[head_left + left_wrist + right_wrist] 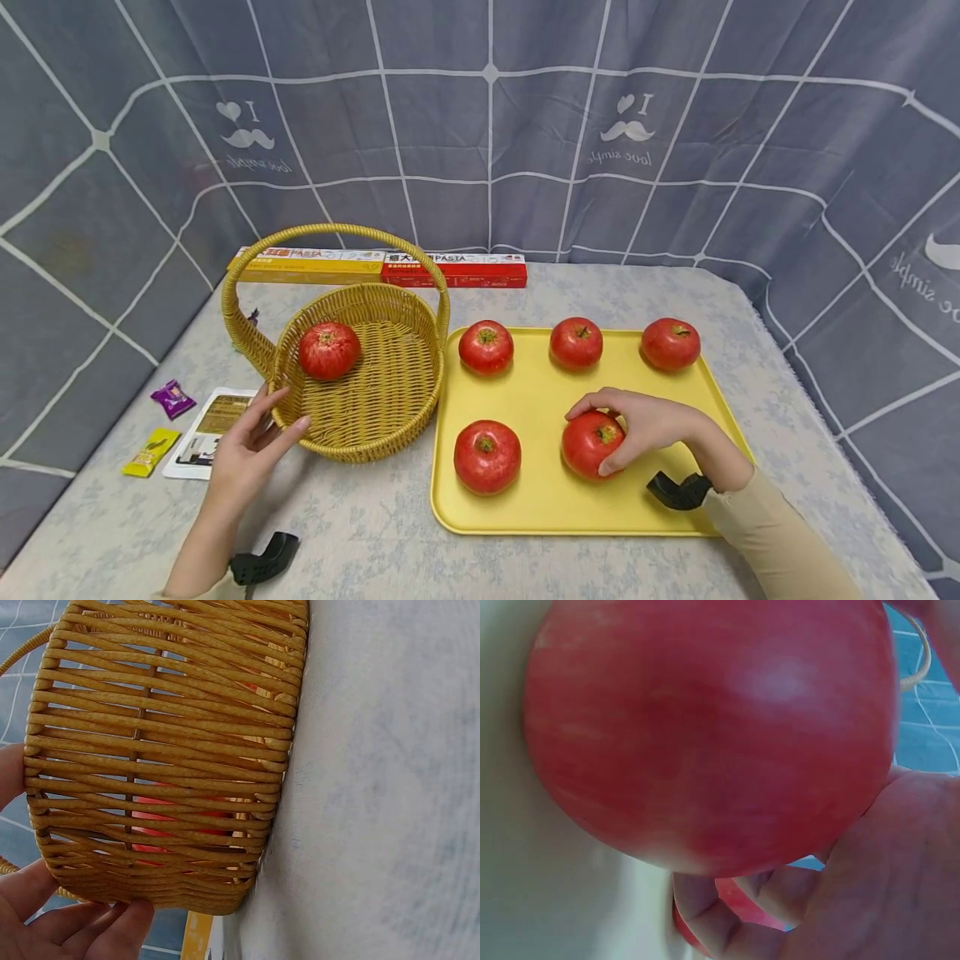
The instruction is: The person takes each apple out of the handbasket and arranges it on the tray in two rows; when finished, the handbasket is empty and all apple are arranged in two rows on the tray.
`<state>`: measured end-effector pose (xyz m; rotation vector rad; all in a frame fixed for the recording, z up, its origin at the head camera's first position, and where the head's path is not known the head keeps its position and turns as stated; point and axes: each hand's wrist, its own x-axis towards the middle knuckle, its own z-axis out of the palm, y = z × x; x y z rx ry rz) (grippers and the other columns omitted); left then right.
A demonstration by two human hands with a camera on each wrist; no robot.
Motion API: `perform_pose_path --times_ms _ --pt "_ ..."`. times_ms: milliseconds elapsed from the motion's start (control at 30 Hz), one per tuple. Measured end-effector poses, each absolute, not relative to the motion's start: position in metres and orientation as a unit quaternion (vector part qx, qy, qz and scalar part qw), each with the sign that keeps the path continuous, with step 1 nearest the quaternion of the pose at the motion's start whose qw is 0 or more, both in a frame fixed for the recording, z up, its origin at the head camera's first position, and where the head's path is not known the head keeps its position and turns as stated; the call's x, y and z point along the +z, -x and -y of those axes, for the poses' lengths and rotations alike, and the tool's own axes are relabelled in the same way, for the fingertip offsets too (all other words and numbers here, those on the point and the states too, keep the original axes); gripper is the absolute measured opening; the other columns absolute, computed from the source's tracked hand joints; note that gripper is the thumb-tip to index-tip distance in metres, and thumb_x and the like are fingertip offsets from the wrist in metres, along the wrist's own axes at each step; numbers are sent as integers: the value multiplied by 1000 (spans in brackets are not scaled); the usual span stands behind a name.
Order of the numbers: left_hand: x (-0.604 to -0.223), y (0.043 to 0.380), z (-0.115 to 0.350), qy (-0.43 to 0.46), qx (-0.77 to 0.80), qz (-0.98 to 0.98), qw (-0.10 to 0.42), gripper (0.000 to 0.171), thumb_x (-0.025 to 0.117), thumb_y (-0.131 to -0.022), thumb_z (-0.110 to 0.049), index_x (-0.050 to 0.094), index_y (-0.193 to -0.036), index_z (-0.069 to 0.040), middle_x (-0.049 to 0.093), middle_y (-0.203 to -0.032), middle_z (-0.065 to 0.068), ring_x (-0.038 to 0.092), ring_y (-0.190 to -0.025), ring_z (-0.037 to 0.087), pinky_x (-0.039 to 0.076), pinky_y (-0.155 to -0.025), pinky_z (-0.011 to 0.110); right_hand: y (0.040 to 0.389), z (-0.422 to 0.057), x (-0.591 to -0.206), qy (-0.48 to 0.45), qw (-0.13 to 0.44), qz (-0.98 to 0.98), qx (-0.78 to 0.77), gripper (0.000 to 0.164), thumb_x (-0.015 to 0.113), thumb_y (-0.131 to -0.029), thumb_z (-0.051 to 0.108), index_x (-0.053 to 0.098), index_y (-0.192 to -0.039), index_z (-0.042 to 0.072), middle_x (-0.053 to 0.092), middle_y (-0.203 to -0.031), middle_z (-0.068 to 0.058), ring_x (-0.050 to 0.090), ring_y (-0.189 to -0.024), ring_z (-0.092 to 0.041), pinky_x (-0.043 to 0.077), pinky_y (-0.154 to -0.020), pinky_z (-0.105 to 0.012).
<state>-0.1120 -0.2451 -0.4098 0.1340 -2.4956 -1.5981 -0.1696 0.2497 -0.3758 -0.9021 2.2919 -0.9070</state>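
A yellow wicker basket with a tall hoop handle stands left of centre, holding one red apple. At its near left rim my left hand grips the edge, the thumb up at the rim and other fingers against the side. On the yellow tray, my right hand grips a red apple, with fingers and thumb around it. Up close that apple fills much of the right wrist view, its lower side near the tray surface.
Other apples on the tray are a near-left one and a back row. Behind the basket lie a yellow pasta box and a red one. Purple and yellow packets and a white packet lie left.
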Motion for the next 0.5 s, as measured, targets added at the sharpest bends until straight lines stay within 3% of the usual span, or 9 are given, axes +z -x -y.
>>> perform_pose_path --times_ms 233,367,500 --pt "-409 113 245 -45 -533 841 88 60 67 -89 -19 42 -139 1 17 -154 14 30 -132 39 36 -85 2 182 -238 -353 341 269 -848 -304 69 77 -76 37 50 -133 9 52 -130 -5 48 -116 -26 44 -94 -42" --pt "-409 112 245 -44 -533 840 93 59 67 -88 -18 43 -138 2 18 -153 15 31 -132 39 36 -85 2 194 -218 -320 360 210 -855 -308 63 72 -82 38 49 -134 12 52 -131 0 49 -119 -22 40 -99 -45" --pt "-410 111 245 -41 -535 838 97 58 68 -88 -16 44 -137 3 19 -153 15 32 -132 38 37 -85 2 209 -186 -289 398 154 -836 -346 53 70 -86 28 50 -133 12 53 -129 4 51 -118 -14 41 -99 -40"
